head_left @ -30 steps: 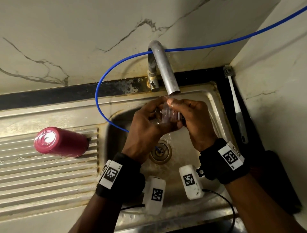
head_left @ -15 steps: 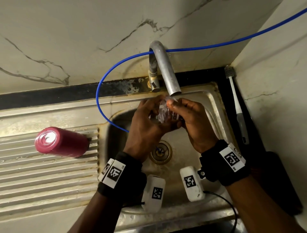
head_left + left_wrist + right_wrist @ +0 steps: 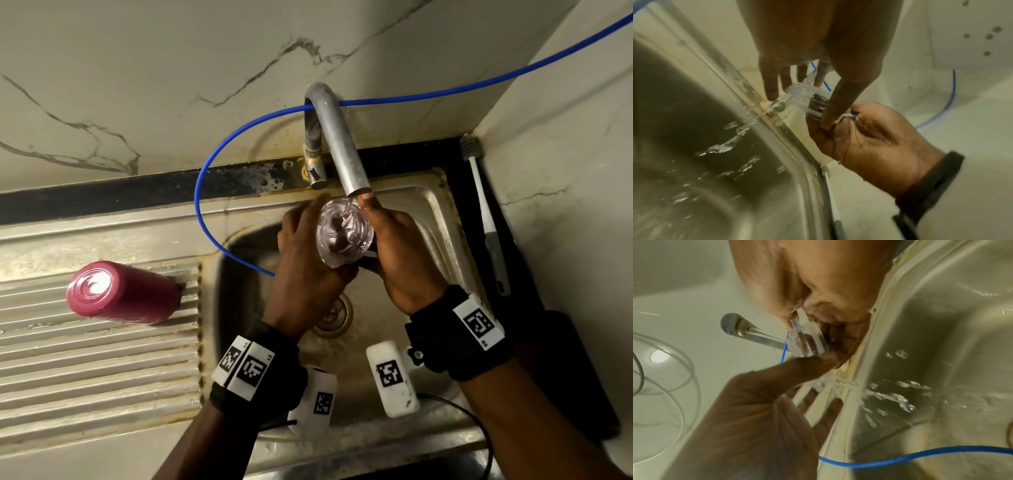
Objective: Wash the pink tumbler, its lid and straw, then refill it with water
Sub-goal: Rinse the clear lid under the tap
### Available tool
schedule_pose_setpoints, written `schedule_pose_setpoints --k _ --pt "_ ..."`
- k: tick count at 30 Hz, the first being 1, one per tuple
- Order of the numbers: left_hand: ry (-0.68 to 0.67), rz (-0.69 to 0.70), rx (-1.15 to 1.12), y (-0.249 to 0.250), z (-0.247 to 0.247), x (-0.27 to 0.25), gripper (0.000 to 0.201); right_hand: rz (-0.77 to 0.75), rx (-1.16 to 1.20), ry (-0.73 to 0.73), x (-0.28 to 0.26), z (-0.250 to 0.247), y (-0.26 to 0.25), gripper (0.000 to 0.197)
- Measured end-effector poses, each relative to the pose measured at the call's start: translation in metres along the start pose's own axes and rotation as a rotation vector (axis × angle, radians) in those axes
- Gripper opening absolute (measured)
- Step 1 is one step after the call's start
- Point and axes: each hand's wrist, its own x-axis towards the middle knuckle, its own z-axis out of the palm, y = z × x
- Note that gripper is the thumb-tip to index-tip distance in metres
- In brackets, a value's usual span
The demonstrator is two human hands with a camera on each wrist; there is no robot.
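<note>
Our left hand and right hand both grip the clear lid under the running tap; tumbler on drainboard.

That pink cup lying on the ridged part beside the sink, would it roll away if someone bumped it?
Possibly. The pink tumbler lies on its side and is round, so it could roll, though the drainboard ridges may check it. Wet from washing, it is probably slippery.
</note>
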Motion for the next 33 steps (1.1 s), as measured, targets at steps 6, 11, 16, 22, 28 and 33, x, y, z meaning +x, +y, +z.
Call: schedule_pose_setpoints --k 6,11,16,22,28,33 --pt "-0.032 -0.493 -0.843 0.02 -0.005 -0.005 0.055 -0.045 0.081 -0.047 0.001 -0.005 0.01 0.039" --pt "0.096 -0.467 -0.973 0.023 -0.003 0.003 0.043 -0.231 -0.105 -0.003 -0.003 -0.007 0.014 0.031" --pt "0.118 -0.486 -0.931 0.026 -0.003 0.008 0.058 -0.454 -0.337 0.092 -0.006 -0.017 0.011 0.025" --pt "0.16 -0.596 -0.921 0.023 0.0 0.016 0.082 -0.434 -0.396 0.119 -0.01 -0.011 0.002 0.036" --pt "0.096 -0.564 -0.85 0.026 -0.002 0.012 0.087 -0.393 -0.54 0.109 0.001 -0.017 -0.013 0.053" --pt "0.152 -0.595 -0.843 0.021 -0.01 0.017 0.086 -0.384 -0.551 -0.068 0.009 -0.028 -0.016 0.044"
